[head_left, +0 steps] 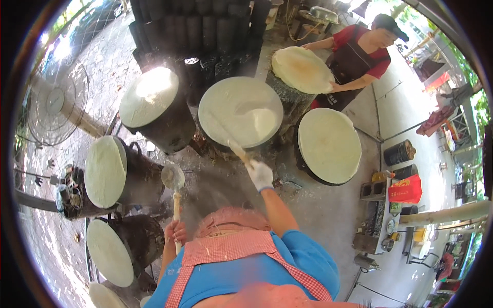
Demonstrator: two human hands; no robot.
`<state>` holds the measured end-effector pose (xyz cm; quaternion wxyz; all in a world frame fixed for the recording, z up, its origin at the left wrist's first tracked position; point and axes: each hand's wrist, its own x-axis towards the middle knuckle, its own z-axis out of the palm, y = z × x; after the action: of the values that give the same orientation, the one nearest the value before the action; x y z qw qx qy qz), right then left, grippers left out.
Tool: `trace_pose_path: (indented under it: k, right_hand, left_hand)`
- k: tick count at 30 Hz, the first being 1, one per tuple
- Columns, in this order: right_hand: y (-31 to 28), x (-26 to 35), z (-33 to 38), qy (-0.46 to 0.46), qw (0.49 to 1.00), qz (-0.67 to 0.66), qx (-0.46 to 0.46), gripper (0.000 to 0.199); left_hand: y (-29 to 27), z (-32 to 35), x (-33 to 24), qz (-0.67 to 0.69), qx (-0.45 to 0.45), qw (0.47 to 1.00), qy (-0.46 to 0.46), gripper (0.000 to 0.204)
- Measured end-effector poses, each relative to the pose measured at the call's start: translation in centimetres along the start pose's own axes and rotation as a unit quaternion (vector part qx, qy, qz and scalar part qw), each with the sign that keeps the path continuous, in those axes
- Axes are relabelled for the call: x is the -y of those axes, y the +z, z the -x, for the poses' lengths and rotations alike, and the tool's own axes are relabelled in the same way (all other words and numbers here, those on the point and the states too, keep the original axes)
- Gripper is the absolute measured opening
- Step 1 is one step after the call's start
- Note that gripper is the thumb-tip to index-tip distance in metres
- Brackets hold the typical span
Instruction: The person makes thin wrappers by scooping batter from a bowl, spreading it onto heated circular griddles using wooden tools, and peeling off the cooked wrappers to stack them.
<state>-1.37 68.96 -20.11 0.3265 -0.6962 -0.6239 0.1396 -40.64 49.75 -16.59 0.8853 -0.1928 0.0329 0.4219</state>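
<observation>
My right hand (261,174), in a white glove, is closed round the handle of a wooden spreader (237,150). Its blurred far end lies over the pale batter (231,100) on the middle round griddle, where a thicker wet patch shows at the right. My bare left hand (176,232) grips the long wooden handle of a ladle (173,177), held low at my left side. The ladle's round bowl points away from me, beside the left griddles.
Batter-covered griddles on dark drum stoves surround me: far left (149,97), left (105,172), near left (109,251), right (329,146). A co-worker (359,56) holds a large browned pancake (302,70) at the back right. A fan (55,101) stands left; dark stacked cylinders (200,28) behind.
</observation>
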Motion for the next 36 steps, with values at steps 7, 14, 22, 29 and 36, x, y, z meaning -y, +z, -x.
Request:
trace_pose_path:
  k: [7, 14, 22, 29, 36]
  right_hand:
    - [-4.7, -4.1, -8.7, 0.147, 0.987, -0.054, -0.043, 0.031]
    - [-2.9, -9.8, -3.1, 0.147, 0.986, -0.073, 0.025, 0.032]
    - [-6.9, -7.3, -18.1, 0.245, 0.926, -0.289, -0.002, 0.035]
    - [-3.8, -1.6, -10.3, 0.114, 0.978, -0.148, 0.097, 0.03]
    - [1.7, -5.2, -5.3, 0.321, 0.846, -0.425, 0.027, 0.03]
  left_hand:
    - [0.5, -3.7, 0.2, 0.025, -0.017, 0.999, -0.015, 0.032]
    - [1.3, -7.5, 1.7, 0.019, -0.12, 0.992, 0.036, 0.035]
    - [-0.8, -6.4, 3.7, 0.003, -0.147, 0.988, 0.053, 0.023]
    - [3.3, -6.8, 3.5, 0.078, -0.197, 0.972, 0.104, 0.018]
    - [2.3, -3.8, -1.7, -0.03, -0.151, 0.985, 0.074, 0.027]
